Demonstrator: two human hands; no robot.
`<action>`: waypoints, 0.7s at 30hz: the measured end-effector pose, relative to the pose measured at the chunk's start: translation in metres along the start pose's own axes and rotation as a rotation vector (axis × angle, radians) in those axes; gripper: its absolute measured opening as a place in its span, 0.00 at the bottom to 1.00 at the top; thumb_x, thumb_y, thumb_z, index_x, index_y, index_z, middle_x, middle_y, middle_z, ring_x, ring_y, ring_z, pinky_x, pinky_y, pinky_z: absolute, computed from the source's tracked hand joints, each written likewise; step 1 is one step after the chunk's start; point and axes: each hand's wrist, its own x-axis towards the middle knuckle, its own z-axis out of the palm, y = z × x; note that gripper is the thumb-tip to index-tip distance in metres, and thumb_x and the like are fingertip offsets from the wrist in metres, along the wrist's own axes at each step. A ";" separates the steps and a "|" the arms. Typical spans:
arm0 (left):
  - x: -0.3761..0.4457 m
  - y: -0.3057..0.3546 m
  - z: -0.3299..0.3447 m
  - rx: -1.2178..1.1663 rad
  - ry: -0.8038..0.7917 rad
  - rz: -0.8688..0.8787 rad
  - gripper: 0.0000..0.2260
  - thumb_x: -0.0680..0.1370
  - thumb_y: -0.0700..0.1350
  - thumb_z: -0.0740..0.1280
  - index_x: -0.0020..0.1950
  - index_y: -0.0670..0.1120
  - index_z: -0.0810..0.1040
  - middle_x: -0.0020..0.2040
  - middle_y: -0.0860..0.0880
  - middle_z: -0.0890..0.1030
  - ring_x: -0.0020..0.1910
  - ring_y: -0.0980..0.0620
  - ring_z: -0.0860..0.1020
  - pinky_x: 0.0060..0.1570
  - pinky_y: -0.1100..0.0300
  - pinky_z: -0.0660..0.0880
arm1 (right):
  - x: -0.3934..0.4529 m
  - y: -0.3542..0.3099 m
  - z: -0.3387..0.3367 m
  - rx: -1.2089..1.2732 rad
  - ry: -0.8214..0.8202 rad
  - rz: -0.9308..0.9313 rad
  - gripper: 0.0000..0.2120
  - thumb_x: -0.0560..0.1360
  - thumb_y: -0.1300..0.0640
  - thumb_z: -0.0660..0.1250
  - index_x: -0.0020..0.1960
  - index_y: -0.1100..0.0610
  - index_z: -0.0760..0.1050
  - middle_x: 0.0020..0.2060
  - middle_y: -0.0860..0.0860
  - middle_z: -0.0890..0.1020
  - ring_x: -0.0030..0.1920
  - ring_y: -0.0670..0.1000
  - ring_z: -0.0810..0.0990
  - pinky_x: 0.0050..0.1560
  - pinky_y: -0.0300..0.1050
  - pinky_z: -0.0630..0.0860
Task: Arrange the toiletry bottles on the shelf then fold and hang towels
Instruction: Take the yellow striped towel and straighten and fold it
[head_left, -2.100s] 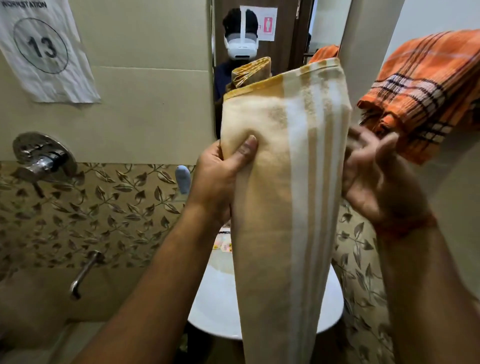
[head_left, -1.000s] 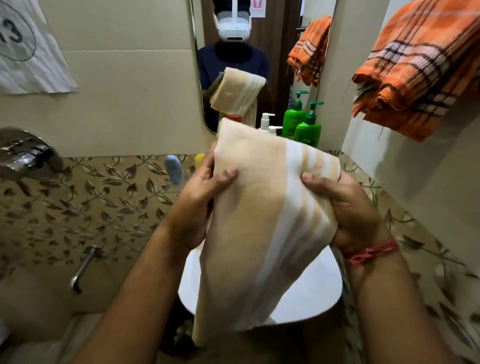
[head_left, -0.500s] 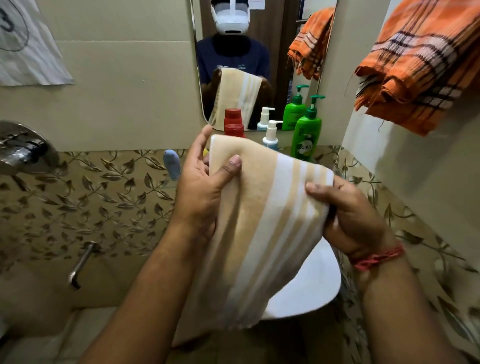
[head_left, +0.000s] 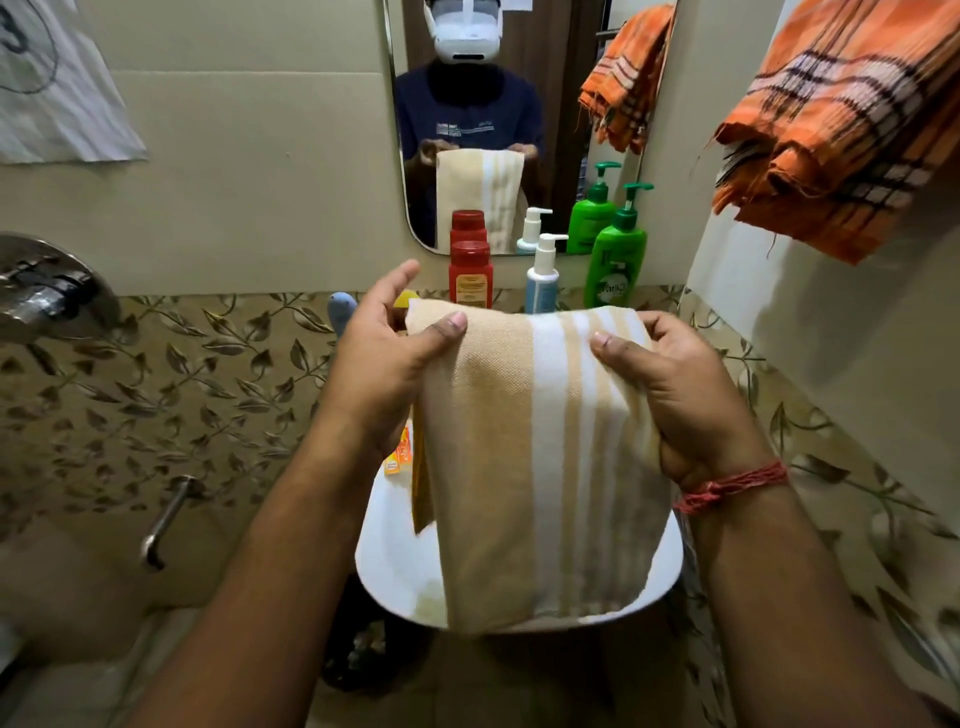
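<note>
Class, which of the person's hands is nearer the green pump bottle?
Right. The right hand is just below the green pump bottle; the left hand is farther, beyond the red bottle.

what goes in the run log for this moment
left hand: holds towel | right hand: holds towel | towel: folded, over sink

Two bare forearms in view, no sleeves reaching the wrists. Left hand (head_left: 384, 358) wears nothing: no ring, no band. Right hand (head_left: 685, 395) has a red thread band (head_left: 732, 486) wound in several strands around the wrist, with a knot on the inner side. Nails are short and unpainted. The mirror (head_left: 519, 104) reflects a dark navy short-sleeved T-shirt (head_left: 467, 119) with small white chest print, unreadable, and a white head-mounted camera unit (head_left: 466, 31) with a strap over the top.
</note>
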 end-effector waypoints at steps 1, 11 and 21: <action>0.001 -0.001 -0.001 0.047 0.030 -0.016 0.29 0.71 0.41 0.77 0.70 0.55 0.74 0.63 0.43 0.80 0.60 0.46 0.81 0.60 0.45 0.79 | 0.001 0.001 0.002 0.015 0.029 0.003 0.14 0.75 0.65 0.72 0.59 0.61 0.74 0.39 0.50 0.88 0.39 0.49 0.87 0.35 0.41 0.81; -0.002 0.025 0.004 0.483 -0.141 0.282 0.27 0.74 0.36 0.74 0.68 0.57 0.75 0.68 0.52 0.65 0.65 0.51 0.74 0.58 0.59 0.79 | 0.005 -0.012 -0.013 -0.103 -0.062 -0.137 0.32 0.72 0.72 0.71 0.72 0.54 0.68 0.57 0.49 0.82 0.55 0.49 0.85 0.50 0.42 0.82; 0.014 0.043 0.021 0.977 -0.160 0.545 0.18 0.76 0.38 0.73 0.64 0.48 0.78 0.58 0.51 0.70 0.58 0.54 0.72 0.51 0.72 0.70 | 0.014 -0.022 -0.010 -0.749 0.143 -0.507 0.24 0.71 0.60 0.76 0.65 0.49 0.74 0.53 0.48 0.81 0.50 0.47 0.82 0.54 0.47 0.82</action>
